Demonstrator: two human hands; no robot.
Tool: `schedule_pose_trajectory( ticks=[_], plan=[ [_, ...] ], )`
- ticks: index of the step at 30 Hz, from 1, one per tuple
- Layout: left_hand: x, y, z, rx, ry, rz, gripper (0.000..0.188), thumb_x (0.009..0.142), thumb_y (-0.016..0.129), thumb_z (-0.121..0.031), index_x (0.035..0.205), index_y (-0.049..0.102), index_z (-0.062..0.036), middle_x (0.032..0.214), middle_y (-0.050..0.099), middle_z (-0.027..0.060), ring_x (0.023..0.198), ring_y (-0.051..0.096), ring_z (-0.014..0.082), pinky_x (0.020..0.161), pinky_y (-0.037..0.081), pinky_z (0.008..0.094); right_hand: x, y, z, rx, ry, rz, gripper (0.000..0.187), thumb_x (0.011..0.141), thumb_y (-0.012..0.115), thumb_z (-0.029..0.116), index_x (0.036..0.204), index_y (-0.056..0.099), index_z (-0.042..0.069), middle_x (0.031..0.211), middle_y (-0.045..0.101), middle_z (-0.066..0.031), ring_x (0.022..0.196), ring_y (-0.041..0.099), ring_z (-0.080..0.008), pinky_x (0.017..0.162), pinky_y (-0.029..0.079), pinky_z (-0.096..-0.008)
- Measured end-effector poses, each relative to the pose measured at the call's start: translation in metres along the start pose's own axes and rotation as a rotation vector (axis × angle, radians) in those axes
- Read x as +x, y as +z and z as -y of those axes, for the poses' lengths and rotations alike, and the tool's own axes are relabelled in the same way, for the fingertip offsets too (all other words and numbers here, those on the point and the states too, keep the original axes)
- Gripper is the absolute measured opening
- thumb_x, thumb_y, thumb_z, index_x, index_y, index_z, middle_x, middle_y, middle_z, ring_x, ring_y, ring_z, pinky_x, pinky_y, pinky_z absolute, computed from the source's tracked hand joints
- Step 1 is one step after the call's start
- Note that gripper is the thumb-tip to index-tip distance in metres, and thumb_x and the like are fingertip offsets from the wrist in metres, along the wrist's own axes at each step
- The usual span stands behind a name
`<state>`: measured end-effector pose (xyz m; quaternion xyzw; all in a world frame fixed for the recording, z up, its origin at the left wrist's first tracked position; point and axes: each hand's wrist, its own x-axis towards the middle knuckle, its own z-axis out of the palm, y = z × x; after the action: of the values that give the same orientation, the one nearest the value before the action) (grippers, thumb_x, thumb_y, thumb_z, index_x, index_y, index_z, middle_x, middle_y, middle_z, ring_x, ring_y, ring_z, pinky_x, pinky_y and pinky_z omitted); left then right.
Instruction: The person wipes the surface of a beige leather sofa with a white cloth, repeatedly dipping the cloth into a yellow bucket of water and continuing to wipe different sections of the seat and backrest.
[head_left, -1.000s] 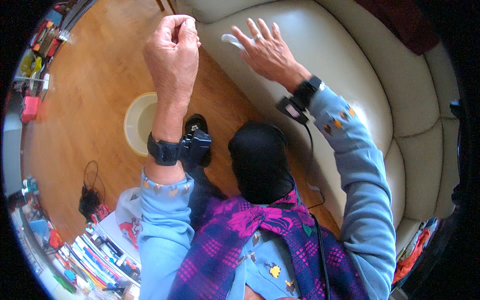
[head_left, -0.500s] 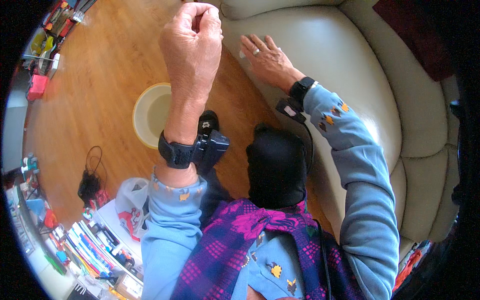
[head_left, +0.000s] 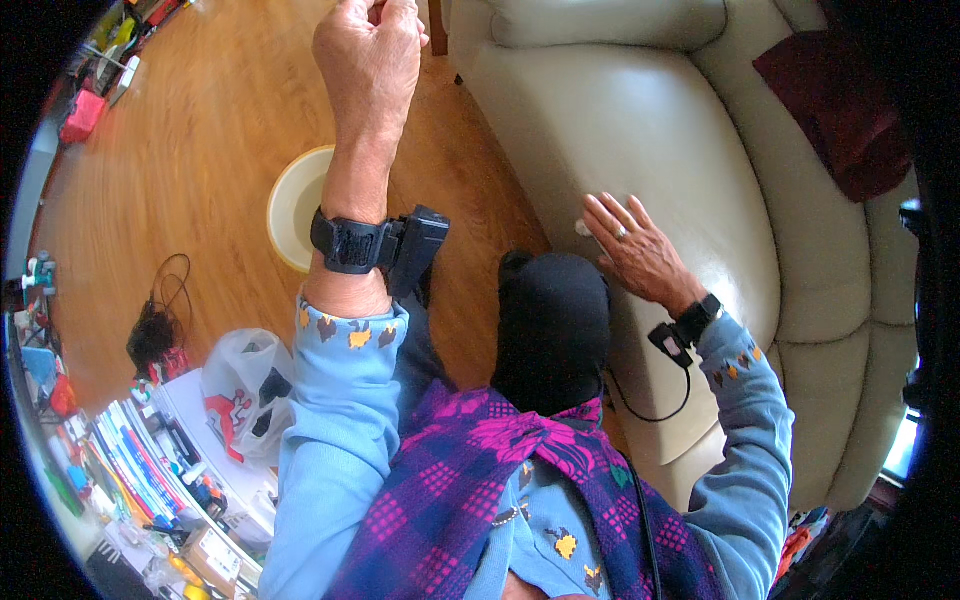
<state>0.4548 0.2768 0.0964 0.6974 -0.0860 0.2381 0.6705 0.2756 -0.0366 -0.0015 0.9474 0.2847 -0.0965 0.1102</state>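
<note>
Palm down on the beige sofa seat (head_left: 590, 110), my right hand (head_left: 645, 255) has its fingers stretched out. It presses on a small white cloth (head_left: 583, 229); most of that is hidden beneath the fingers, and just a bit peeks out by the fingertips. My left hand (head_left: 368, 60) is raised over the wooden floor at the upper edge, closed in a fist. Part of its fingers is cut off by the frame, and nothing shows in them. Below the left forearm, partly covered by it, a pale round basin (head_left: 290, 212) stands on the floor.
A dark red cushion (head_left: 835, 110) leans on the sofa's backrest. At lower left are a white plastic bag (head_left: 240, 385), a row of books (head_left: 140, 465) and clutter. A black cable bundle (head_left: 152, 335) lies on the floor. My knee (head_left: 552, 330) is beside the sofa.
My right hand has slid over the seat toward me and to the right, the white cloth moving along under it. My left fist has shifted slightly up, partly out of the frame.
</note>
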Motion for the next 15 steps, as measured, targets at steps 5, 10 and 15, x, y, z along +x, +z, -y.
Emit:
schedule_pose_trajectory(
  ticks=[5, 10, 15],
  plan=[
    [0.0, -0.012, -0.006, -0.053, 0.031, -0.06, 0.018, 0.094, 0.056, -0.014, 0.083, 0.064, -0.0017, 0.06, 0.058, 0.0016, 0.054, 0.055, 0.0095, 0.051, 0.043, 0.0248, -0.041, -0.011, 0.015, 0.055, 0.036, 0.168, 0.059, 0.094, 0.056, 0.029, 0.146, 0.039, 0.004, 0.159, 0.027, -0.0106, 0.147, 0.024, -0.0261, 0.12, 0.02, -0.0487],
    [-0.002, -0.008, -0.003, 0.122, 0.055, -0.056, 0.019, 0.091, 0.056, -0.016, 0.083, 0.066, -0.0017, 0.066, 0.065, 0.0052, 0.062, 0.063, 0.0193, 0.058, 0.049, 0.0326, -0.052, -0.028, 0.006, 0.08, 0.024, 0.238, 0.052, 0.093, 0.058, 0.022, 0.139, 0.046, 0.002, 0.156, 0.03, -0.0148, 0.144, 0.03, -0.0296, 0.117, 0.027, -0.0476],
    [-0.061, 0.049, -0.011, 0.123, 0.084, 0.292, 0.02, 0.093, 0.055, -0.018, 0.088, 0.069, -0.0039, 0.071, 0.066, 0.0128, 0.068, 0.064, 0.0205, 0.066, 0.053, 0.0377, 0.013, -0.047, -0.019, 0.088, 0.151, -0.231, 0.036, 0.093, 0.059, 0.02, 0.125, 0.056, 0.002, 0.134, 0.052, -0.0172, 0.122, 0.051, -0.0337, 0.1, 0.044, -0.0449]
  ],
)
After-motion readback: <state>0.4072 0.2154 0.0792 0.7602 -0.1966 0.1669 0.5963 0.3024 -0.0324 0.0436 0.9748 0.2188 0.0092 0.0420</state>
